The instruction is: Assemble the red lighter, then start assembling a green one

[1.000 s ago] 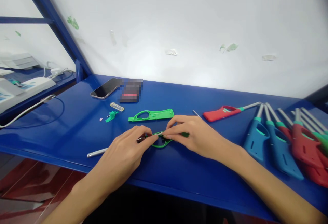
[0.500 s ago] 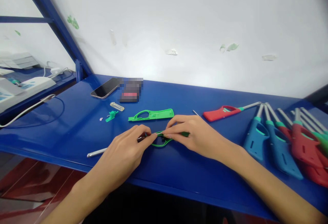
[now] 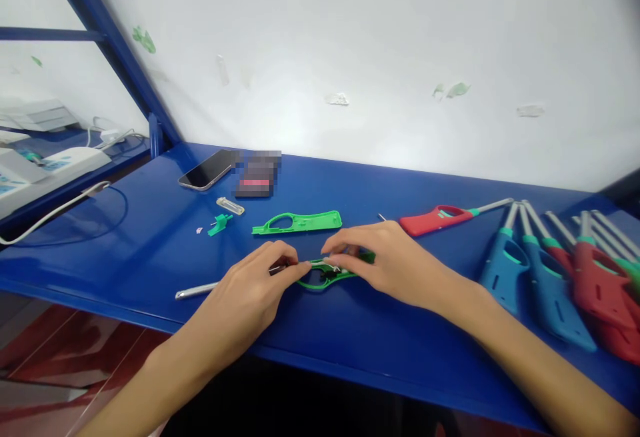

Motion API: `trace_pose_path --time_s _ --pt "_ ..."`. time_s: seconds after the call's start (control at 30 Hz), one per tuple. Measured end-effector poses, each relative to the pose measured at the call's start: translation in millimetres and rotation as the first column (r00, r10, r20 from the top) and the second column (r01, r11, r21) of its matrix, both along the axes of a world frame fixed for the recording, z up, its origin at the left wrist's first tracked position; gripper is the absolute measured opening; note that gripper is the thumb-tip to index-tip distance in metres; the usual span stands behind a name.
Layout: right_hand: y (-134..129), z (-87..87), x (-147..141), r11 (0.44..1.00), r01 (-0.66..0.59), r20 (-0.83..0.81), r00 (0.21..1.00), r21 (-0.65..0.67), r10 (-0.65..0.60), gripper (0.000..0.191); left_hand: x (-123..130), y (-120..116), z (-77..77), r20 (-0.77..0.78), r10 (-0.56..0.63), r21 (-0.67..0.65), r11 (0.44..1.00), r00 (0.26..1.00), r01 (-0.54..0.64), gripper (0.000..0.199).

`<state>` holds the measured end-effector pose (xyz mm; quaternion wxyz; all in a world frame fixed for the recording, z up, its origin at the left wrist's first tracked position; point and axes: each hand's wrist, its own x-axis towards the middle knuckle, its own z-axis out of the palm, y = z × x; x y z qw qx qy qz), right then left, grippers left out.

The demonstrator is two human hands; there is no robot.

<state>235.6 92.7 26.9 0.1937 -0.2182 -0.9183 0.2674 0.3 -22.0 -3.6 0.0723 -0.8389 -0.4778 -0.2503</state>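
An opened gas lighter (image 3: 313,285) with a bright green half-shell lies before me, dark and pale small parts inside it. My left hand (image 3: 260,287) pinches its front end near the metal tube (image 3: 196,291), which sticks out to the left. Over the handle end is my right hand (image 3: 380,254), thumb and forefinger tips close together at the inner parts; what is between them is too small to name. Behind both hands lies the other green half-shell (image 3: 300,222), hollow side up. A green trigger-like piece (image 3: 219,224) and a clear oblong part (image 3: 231,206) lie to the left.
A red lighter (image 3: 435,219) lies to the right, beside a pile of blue lighters (image 3: 505,267) and red lighters (image 3: 600,284). A phone (image 3: 209,170) and a blurred dark packet (image 3: 259,174) rest near the wall. The table's front edge (image 3: 310,362) runs below my hands.
My right fingertips have lifted slightly and shifted, uncovering more of the lighter's dark and pale inner parts. My left hand keeps its grip; the view has shifted a little.
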Motion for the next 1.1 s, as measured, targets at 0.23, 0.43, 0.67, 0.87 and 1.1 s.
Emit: trace_pose_path --time_s 0.23,0.43,0.67,0.87,1.1 --pt "-3 7.3 1 0.998 -0.058 0.069 0.996 -0.027 0.06 0.01 0 -12 -3.2 0.098 -0.042 -0.076 0.996 0.994 0.049 0.04" --pt "-3 10.9 4 0.995 -0.074 0.108 0.991 -0.061 0.08 0.008 1 -17 -4.4 0.135 -0.034 -0.1 0.994 0.99 0.048 0.04" --pt "-6 10.9 5 0.995 -0.097 0.129 0.987 -0.021 0.099 0.01 4 -20 -6.2 0.161 -0.017 -0.075 0.997 0.987 0.03 0.037" --pt "-9 11.3 4 0.994 -0.109 0.15 0.983 0.021 0.105 0.014 3 -20 -5.7 0.124 -0.034 -0.093 0.995 0.992 0.045 0.041" --pt "-10 9.7 3 0.992 -0.116 0.141 0.984 0.038 0.11 0.015 6 -20 -4.6 0.107 -0.035 -0.087 0.995 0.994 0.044 0.039"
